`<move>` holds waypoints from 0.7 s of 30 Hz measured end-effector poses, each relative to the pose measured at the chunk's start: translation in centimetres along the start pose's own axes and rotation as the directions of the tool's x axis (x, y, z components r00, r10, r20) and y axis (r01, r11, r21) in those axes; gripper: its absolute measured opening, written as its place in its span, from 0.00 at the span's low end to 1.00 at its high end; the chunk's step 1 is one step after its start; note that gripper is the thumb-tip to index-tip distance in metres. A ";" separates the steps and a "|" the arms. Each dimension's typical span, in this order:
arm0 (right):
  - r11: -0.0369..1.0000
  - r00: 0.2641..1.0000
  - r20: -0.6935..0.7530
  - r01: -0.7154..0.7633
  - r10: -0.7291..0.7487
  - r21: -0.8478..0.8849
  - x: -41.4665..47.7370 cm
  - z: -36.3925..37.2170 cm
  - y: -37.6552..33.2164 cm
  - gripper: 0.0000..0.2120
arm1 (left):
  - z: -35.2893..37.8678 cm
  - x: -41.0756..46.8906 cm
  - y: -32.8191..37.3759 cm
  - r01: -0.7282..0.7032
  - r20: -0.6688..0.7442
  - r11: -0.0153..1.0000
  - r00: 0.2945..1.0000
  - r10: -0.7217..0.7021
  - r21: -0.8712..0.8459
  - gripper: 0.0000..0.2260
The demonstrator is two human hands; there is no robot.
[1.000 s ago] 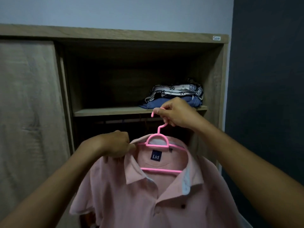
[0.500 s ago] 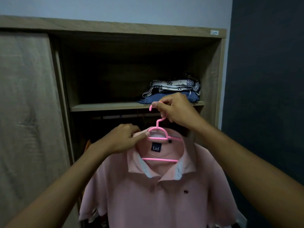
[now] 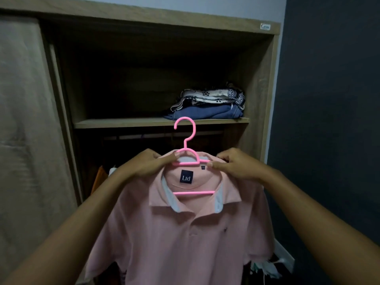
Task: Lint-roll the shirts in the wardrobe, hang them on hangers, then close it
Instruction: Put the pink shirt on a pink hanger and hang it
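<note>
A pale pink short-sleeved polo shirt (image 3: 185, 239) is held up in front of the open wardrobe, facing the camera, at about the height of the hanging space below the shelf. Its collar is folded down, with a light grey lining shown along the inner edges, and a dark square neck label reading "Ltd" (image 3: 186, 176) is sewn inside the back of the neck. A small dark emblem is seen on the chest at the right. The placket is closed and the sleeves hang loosely at both sides.

The shirt is carried on a bright pink plastic hanger (image 3: 188, 153), whose hook stands upright above the collar and whose lower bar crosses the neck opening. The left hand (image 3: 150, 165) is closed on the hanger's left shoulder together with the collar fabric; the right hand (image 3: 232, 163) is pinched on the right shoulder of the hanger and the collar there.

Beyond, a wood-grain wardrobe (image 3: 265, 83) is seen with its sliding door (image 3: 26, 140) pushed to the left. On its shelf (image 3: 123, 122), a folded blue garment (image 3: 207, 114) lies under a black-and-white patterned cloth (image 3: 213, 95). An orange garment (image 3: 100, 177) hangs low at the left. A dark wall (image 3: 333, 120) stands at the right.
</note>
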State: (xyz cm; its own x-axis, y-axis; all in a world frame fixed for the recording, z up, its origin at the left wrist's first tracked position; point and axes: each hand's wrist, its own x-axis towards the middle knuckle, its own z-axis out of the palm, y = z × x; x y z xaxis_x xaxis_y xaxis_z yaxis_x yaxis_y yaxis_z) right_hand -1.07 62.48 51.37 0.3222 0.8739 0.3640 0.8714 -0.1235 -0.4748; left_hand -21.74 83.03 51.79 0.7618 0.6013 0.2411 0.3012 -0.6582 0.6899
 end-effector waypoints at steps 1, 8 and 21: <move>1.000 0.999 0.045 -0.014 0.015 -0.012 0.0 -0.2 0.0 0.25 | 0.3 0.0 0.2 0.008 0.010 1.000 1.000 -0.008 0.013 0.36; 0.972 0.973 0.133 -0.165 0.188 -0.169 0.6 1.0 1.4 0.28 | 2.6 2.7 -1.2 -0.001 -0.094 0.992 0.995 0.013 0.125 0.36; 0.843 0.839 0.115 -0.510 0.531 -0.171 4.6 4.5 7.6 0.20 | 8.9 11.7 -10.0 0.334 -0.106 0.894 0.943 -0.317 0.298 0.39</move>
State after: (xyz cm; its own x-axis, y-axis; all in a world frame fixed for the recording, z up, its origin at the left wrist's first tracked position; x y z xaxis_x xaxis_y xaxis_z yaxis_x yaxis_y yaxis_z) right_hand 5.32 67.67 45.82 0.6910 0.7218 -0.0389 0.6333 -0.6305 -0.4487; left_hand -10.77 92.62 41.68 0.5619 0.8232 0.0812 0.6945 -0.5228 0.4944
